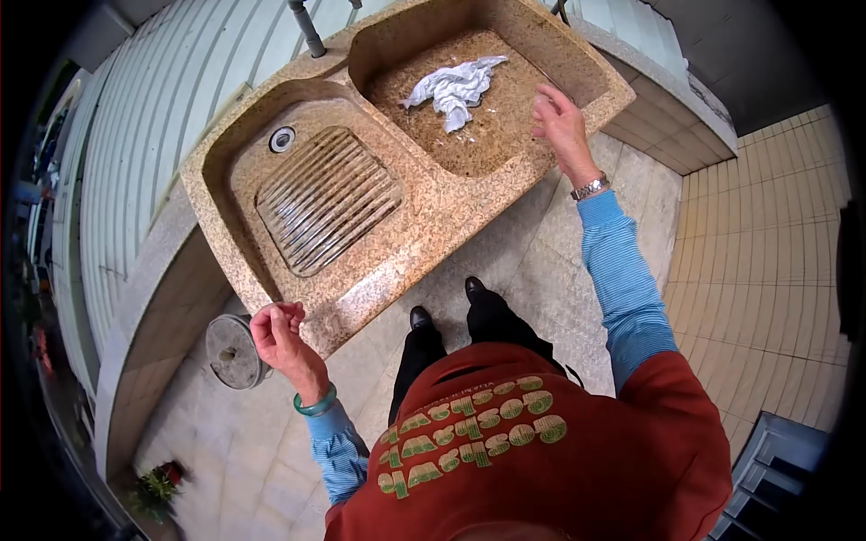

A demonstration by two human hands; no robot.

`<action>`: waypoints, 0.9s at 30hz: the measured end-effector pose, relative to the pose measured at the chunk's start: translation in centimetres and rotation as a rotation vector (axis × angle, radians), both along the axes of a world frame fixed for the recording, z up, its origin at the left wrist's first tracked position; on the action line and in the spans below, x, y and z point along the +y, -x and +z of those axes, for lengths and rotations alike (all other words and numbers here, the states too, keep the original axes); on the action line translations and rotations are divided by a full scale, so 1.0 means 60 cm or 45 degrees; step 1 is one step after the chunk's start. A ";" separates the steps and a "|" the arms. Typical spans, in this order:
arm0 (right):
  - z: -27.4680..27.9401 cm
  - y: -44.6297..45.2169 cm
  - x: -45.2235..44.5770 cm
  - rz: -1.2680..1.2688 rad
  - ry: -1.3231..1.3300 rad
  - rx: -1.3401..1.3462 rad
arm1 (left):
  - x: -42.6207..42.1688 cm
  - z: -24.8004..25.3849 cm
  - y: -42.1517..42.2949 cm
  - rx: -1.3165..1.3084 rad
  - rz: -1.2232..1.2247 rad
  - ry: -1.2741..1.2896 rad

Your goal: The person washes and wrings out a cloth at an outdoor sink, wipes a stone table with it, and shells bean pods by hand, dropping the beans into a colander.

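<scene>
Cloth lies crumpled in the sink's right basin; gathering it from the middle should keep its folds together. My left hand is curled by the near corner; whether it grips anything, I can't tell. My right hand, loosely open, is apart from the cloth. Beyond, the pipe's top is cut off.

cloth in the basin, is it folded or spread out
Neither: the cloth is crumpled. It lies bunched in the basin, with creases all over and uneven edges.
</scene>
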State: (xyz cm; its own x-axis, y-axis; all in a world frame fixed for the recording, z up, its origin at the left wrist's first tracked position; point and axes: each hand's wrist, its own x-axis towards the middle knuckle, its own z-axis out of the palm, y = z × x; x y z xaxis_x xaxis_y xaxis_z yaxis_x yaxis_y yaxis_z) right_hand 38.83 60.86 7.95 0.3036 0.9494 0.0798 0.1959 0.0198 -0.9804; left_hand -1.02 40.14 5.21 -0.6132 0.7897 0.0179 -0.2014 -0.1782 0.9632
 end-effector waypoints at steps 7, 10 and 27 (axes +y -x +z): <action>-0.265 -0.165 0.369 0.319 0.250 -0.942 | 0.084 -0.017 -0.076 0.091 0.276 0.182; -0.331 -0.141 0.477 0.369 0.449 -1.224 | 0.071 -0.012 -0.125 0.048 0.465 0.360; -0.390 -0.085 0.575 0.510 0.377 -1.047 | 0.230 -0.009 -0.254 -0.037 0.681 0.519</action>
State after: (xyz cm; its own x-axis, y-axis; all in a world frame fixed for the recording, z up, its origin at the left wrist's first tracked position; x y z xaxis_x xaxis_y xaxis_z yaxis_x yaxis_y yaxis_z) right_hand 43.96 95.35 -15.42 -0.0919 0.9863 -0.1369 0.8571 0.0083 -0.5150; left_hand 14.24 53.95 4.68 -0.9176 0.3168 -0.2400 -0.2136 0.1161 0.9700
